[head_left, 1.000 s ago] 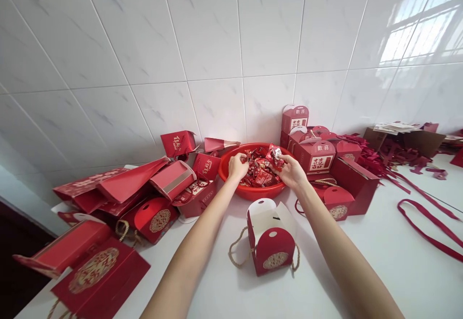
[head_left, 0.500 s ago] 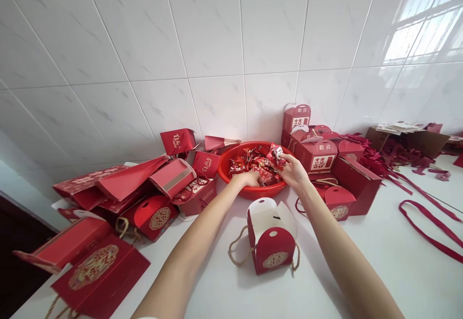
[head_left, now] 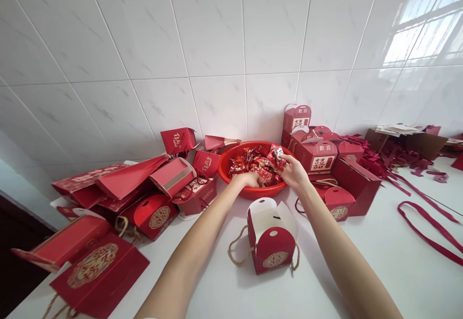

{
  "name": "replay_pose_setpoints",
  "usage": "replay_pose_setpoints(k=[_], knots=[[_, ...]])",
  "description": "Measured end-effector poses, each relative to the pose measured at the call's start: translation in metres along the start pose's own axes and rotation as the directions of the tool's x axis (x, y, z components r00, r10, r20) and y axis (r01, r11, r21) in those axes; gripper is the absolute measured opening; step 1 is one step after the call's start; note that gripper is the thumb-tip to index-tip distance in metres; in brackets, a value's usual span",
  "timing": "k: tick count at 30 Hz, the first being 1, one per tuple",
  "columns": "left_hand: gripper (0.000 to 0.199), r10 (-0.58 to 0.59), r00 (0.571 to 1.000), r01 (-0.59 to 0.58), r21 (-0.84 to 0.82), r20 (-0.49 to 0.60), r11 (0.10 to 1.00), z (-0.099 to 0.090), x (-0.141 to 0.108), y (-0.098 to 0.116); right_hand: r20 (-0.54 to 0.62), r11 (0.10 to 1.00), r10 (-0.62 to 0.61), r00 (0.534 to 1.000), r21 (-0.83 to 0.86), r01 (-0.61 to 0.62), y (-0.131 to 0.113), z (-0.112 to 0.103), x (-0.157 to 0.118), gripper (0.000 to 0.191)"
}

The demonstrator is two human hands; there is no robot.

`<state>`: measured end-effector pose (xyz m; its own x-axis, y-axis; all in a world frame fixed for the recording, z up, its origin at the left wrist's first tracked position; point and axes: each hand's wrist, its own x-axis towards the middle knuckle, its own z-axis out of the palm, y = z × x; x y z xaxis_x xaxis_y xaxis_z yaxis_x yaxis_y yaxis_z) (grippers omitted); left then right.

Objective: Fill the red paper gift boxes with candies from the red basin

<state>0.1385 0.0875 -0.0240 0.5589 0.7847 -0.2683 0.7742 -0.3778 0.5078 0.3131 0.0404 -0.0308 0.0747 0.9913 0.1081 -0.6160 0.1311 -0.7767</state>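
Observation:
Red-wrapped candies [head_left: 255,160] fill a red plastic basin [head_left: 249,193] standing by the wall. At the basin's right side, my right hand [head_left: 293,170] grips a candy packet [head_left: 275,154] with red and white wrapping. My left hand [head_left: 250,179] reaches over the front rim with its fingers curled down among the candies; what they hold, if anything, is hidden. Between my forearms stands a red gift box [head_left: 274,249], its top flaps apart and its white inside showing. Rope handles [head_left: 237,246] hang at its sides.
Folded red boxes [head_left: 159,217] and bags lie piled on the left. On the right, several assembled boxes [head_left: 318,152] stand against the tiled wall. Farther right are red ribbons [head_left: 430,222] and an open cardboard carton [head_left: 408,143] with scraps. A white table [head_left: 231,299] carries everything.
Both hands keep nearly the same place in the basin, the right one with its candy packet. The view shifts very slightly; the boxes stay where they were.

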Motion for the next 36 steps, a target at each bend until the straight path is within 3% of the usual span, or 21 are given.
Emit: replay_pose_setpoints(k=[3, 7, 10, 13, 17, 20, 24, 28, 30, 32, 36], knots=[[0.026, -0.014, 0.995, 0.012, 0.02, 0.098, 1.0, -0.001, 0.002, 0.0, -0.026, 1.0, 0.013, 1.0, 0.02, -0.012, 0.0, 0.001, 0.0, 0.019], [0.028, 0.016, 0.993, -0.016, -0.004, 0.117, 1.0, -0.001, 0.002, 0.002, -0.054, 0.998, 0.035, 0.998, 0.045, -0.033, -0.001, 0.004, -0.001, 0.017], [0.026, 0.047, 0.998, -0.044, -0.054, 0.049, 0.998, 0.001, 0.0, 0.004, -0.064, 0.997, 0.047, 0.997, 0.057, -0.044, -0.001, 0.005, -0.001, 0.016], [0.03, 0.071, 0.99, -0.087, -0.126, -0.126, 0.988, 0.002, 0.0, 0.005, -0.067, 0.997, 0.046, 0.997, 0.062, -0.042, -0.001, 0.006, 0.0, 0.017], [0.043, 0.093, 0.902, -0.203, -0.222, -0.422, 0.954, 0.0, -0.004, 0.005, -0.069, 0.998, 0.036, 0.997, 0.056, -0.032, -0.003, 0.007, -0.001, 0.018], [0.047, 0.095, 0.819, -0.308, -0.292, -0.567, 0.906, -0.002, -0.007, 0.003, -0.064, 0.999, 0.027, 0.998, 0.045, -0.024, -0.003, 0.009, -0.003, 0.02], [0.039, 0.093, 0.746, -0.423, -0.362, -0.659, 0.831, -0.002, -0.009, 0.002, -0.052, 1.0, 0.018, 0.998, 0.024, -0.017, -0.002, 0.013, -0.008, 0.021], [0.034, 0.092, 0.71, -0.497, -0.404, -0.699, 0.768, -0.003, -0.018, 0.005, -0.059, 0.999, 0.042, 0.997, 0.005, -0.042, -0.009, 0.017, -0.012, 0.02], [0.034, 0.105, 0.713, -0.524, -0.428, -0.693, 0.737, -0.005, -0.03, 0.008, -0.073, 0.998, 0.058, 0.996, -0.002, -0.058, -0.017, 0.02, -0.015, 0.018], [0.034, 0.167, 0.751, -0.548, -0.462, -0.639, 0.697, -0.007, -0.05, 0.012, -0.072, 0.998, 0.056, 0.996, -0.011, -0.057, -0.028, 0.026, -0.021, 0.019], [0.04, 0.374, 0.84, -0.534, -0.48, -0.392, 0.696, -0.007, -0.098, 0.027, 0.042, 0.993, -0.028, 0.999, -0.116, 0.032, -0.05, 0.044, -0.041, 0.023]])
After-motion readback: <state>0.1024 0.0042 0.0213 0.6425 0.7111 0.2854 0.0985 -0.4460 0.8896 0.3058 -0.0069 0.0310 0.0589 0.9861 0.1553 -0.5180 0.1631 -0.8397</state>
